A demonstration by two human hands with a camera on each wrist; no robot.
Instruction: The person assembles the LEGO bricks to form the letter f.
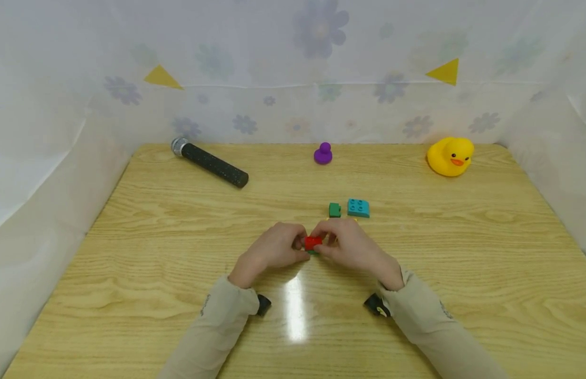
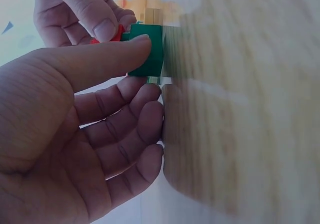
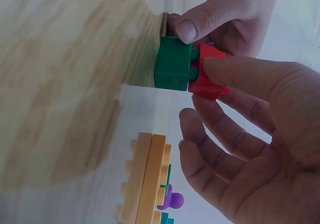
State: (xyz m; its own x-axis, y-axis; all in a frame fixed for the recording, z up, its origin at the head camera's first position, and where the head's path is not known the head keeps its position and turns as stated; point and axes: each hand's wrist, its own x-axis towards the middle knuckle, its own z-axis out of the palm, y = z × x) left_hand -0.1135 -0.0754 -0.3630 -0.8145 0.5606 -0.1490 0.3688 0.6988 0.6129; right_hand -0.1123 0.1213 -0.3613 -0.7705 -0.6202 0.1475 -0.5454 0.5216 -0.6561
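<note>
My left hand (image 1: 274, 246) pinches a green toy building block (image 3: 170, 66) between thumb and fingers, low at the tabletop. Facing it, my right hand (image 1: 354, 246) holds a red block (image 3: 206, 73) by thumb and fingers. The red block sits over the green one, slightly tilted, and green studs show in the gap between them in the right wrist view. Close to the right hand lies a long yellow-orange block (image 3: 145, 179), mostly hidden behind that hand in the head view.
Beyond the hands lie a small green block (image 1: 334, 210) and a blue block (image 1: 358, 208) with studs up. Along the back are a black microphone (image 1: 212, 163), a purple knobbed piece (image 1: 323, 153) and a yellow rubber duck (image 1: 449, 160). Pale curtains enclose the wooden table (image 1: 146, 226).
</note>
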